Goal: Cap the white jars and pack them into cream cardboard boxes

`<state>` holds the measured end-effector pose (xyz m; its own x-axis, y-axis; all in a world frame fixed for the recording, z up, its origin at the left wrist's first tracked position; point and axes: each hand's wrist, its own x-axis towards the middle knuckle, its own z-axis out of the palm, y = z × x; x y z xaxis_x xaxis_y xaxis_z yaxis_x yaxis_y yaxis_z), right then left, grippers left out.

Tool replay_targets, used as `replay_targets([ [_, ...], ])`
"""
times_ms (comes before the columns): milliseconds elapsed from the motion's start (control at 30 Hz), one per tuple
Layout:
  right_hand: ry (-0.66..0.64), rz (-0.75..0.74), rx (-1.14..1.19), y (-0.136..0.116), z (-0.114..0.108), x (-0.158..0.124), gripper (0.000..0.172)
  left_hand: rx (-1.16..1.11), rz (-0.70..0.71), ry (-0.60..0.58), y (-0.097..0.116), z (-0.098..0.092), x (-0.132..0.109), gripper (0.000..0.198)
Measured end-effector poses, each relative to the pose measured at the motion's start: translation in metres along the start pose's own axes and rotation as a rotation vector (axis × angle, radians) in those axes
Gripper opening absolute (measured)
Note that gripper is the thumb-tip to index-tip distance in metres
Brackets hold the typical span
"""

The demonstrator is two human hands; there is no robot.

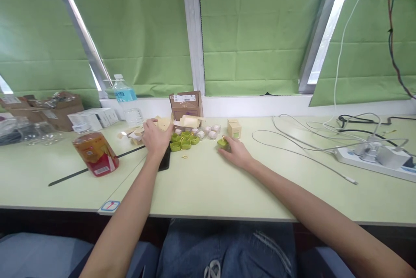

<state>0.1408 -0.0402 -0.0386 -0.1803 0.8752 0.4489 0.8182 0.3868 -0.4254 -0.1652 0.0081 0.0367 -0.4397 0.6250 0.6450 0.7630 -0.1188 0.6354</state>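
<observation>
My left hand [156, 137] reaches forward and closes on a small flat tan cardboard piece [163, 123] beside a heap of similar pieces. My right hand [236, 152] rests on the table with its fingers pinched on a small green box [223, 142]. Between the hands lies a cluster of small green boxes [183, 141] and several small clear-wrapped pale items [208, 132]. A small assembled tan box [234, 128] stands just behind my right hand. A dark phone [165, 161] lies under my left wrist.
A brown carton [186, 104] stands at the back by the window sill. At left are a bottle of amber drink [95, 152] on its side, a water bottle [126, 99], white boxes and brown cartons. A power strip [373, 158] with cables lies at right.
</observation>
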Motion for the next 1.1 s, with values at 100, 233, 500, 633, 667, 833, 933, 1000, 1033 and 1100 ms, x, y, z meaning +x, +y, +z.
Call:
replay_targets([
  [100,0.002,0.004,0.005,0.001,0.001,0.000,0.056,-0.277,-0.120,-0.013,-0.001,-0.001,0.007,0.068],
  [233,0.049,0.053,0.073,0.000,-0.004,0.001,0.080,-0.692,-0.225,-0.210,0.019,0.011,-0.003,0.068],
  [500,0.295,-0.298,0.253,-0.017,-0.023,-0.004,0.055,-1.218,-0.431,-0.718,0.068,0.036,-0.066,0.053],
  [633,0.273,-0.411,0.265,-0.027,-0.028,-0.007,0.046,-1.215,-0.479,-0.839,0.075,0.037,-0.084,0.051],
  [667,0.271,-0.419,0.268,-0.027,-0.028,-0.007,0.044,-1.205,-0.483,-0.871,0.075,0.037,-0.087,0.049],
  [833,0.301,-0.434,0.297,-0.019,-0.027,-0.002,0.036,-1.183,-0.433,-1.005,0.074,0.035,-0.095,0.046],
  [933,0.341,-0.487,0.367,-0.013,-0.025,0.001,0.033,-1.174,-0.405,-0.968,0.075,0.035,-0.097,0.052],
  [1000,0.338,-0.507,0.384,-0.012,-0.025,0.001,0.030,-1.150,-0.383,-0.947,0.076,0.034,-0.096,0.056],
  [1033,0.324,-0.517,0.384,-0.013,-0.026,0.001,0.029,-1.131,-0.366,-0.938,0.076,0.034,-0.095,0.059],
  [1100,0.275,-0.530,0.382,-0.015,-0.027,-0.001,0.029,-1.076,-0.323,-0.895,0.076,0.032,-0.092,0.066],
])
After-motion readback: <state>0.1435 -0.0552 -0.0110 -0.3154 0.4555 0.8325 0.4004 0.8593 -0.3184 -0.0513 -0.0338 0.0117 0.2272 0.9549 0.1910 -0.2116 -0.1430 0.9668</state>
